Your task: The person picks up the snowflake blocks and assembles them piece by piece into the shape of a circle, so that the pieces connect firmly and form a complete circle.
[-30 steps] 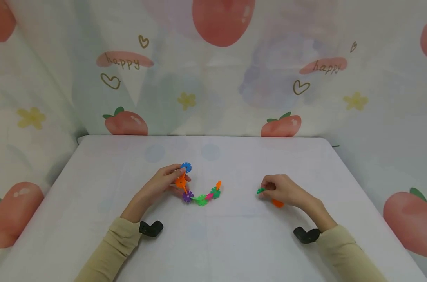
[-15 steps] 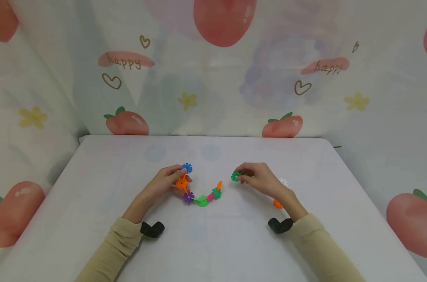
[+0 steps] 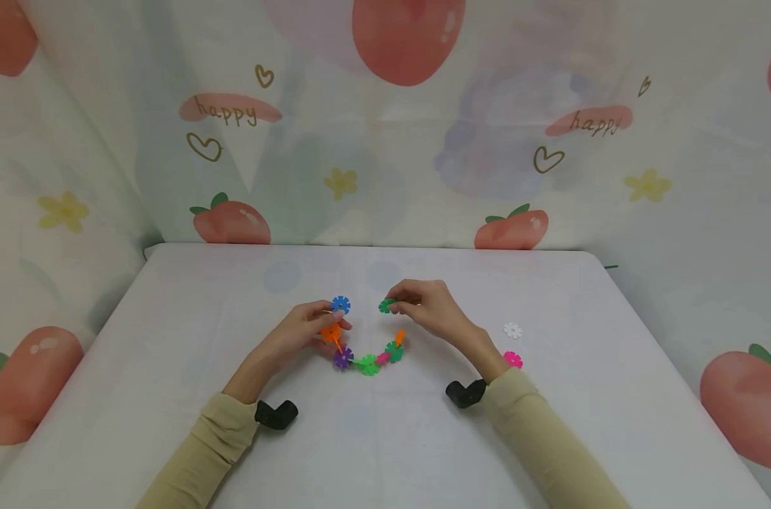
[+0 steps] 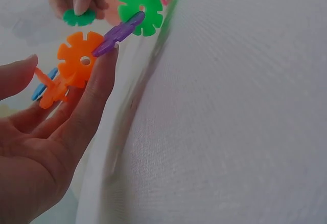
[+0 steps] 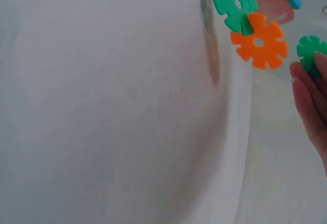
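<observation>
Two hands flank the chain [image 3: 366, 353]; left hand [image 3: 303, 329] grips its blue-tipped end; right hand [image 3: 426, 307] pinches a green disc [image 3: 385, 306] just right of that end.

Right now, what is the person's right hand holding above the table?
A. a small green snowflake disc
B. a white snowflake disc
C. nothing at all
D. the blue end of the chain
A: in the head view the right hand pinches a small green disc at its fingertips, just right of the chain's blue disc, which the left hand holds; the white disc lies loose on the table.
</observation>
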The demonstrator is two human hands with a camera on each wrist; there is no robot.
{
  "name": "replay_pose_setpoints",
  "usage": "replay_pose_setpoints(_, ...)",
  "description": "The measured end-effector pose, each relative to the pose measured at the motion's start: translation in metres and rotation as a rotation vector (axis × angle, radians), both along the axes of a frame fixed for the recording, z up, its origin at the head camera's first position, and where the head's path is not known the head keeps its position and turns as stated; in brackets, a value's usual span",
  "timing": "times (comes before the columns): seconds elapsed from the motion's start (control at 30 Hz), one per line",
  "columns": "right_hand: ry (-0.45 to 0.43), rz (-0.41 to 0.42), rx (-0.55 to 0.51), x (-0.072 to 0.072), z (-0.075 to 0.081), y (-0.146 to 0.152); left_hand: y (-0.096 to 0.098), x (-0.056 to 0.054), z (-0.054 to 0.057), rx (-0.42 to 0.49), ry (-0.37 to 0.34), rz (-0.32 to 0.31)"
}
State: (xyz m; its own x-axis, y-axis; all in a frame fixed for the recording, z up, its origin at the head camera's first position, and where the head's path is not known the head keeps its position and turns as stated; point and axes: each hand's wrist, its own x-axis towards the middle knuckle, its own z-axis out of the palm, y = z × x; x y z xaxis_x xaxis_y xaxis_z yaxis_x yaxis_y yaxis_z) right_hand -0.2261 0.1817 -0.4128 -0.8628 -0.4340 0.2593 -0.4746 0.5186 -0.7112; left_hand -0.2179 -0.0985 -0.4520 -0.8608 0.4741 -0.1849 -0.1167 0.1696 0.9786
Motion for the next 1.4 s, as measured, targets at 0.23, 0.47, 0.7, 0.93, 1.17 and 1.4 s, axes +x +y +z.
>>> replay_pose_setpoints(0.23,0.073,0.043,-0.036,-0.011,-0.003,-0.029,-0.003,0.0,0.0,0.018,-0.002,-0.01)
replay_pose_setpoints(0.47,0.086,0.062,-0.064,-0.015,-0.005,-0.044,-0.002,0.0,0.002,0.036,0.028,-0.027)
replay_pose_setpoints(0.7,0.114,0.052,-0.063,-0.017,-0.006,-0.045,-0.001,-0.001,0.002,0.005,0.064,-0.039)
replay_pose_setpoints(0.93,0.084,0.081,-0.092,-0.016,-0.009,-0.049,0.001,0.002,0.002,-0.003,0.097,-0.059)
replay_pose_setpoints(1.17,0.12,0.115,-0.153,-0.018,-0.009,-0.053,0.007,0.007,0.006,-0.05,0.155,-0.019)
replay_pose_setpoints(1.4,0.165,0.167,-0.178,-0.02,-0.011,-0.058,0.008,0.007,0.003,-0.08,0.167,-0.011)
